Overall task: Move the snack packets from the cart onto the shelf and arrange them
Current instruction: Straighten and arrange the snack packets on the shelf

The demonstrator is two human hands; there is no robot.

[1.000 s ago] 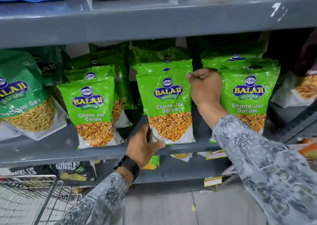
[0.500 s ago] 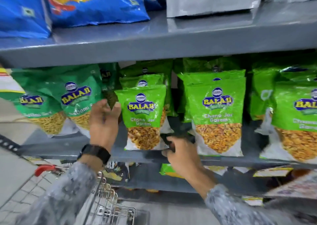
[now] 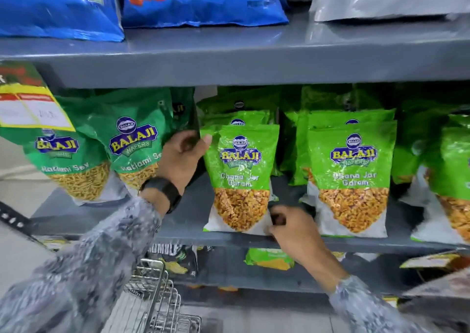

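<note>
Green Chana Jor Garam packet (image 3: pixel 241 177), light and crinkly, pinched by left hand (image 3: pixel 181 158) at its top corner, right hand (image 3: pixel 290 228) at its base.

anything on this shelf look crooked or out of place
Yes: the dark green Ratlami Sev packets at the left end lean to the right, while the Chana Jor Garam packets stand nearly upright. Nothing looks spilled or torn.

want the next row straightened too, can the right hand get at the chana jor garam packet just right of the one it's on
Probably yes. The right hand sits at the front packet's lower right corner, and the next packet stands at the shelf edge just beside it, with nothing between them.
</note>
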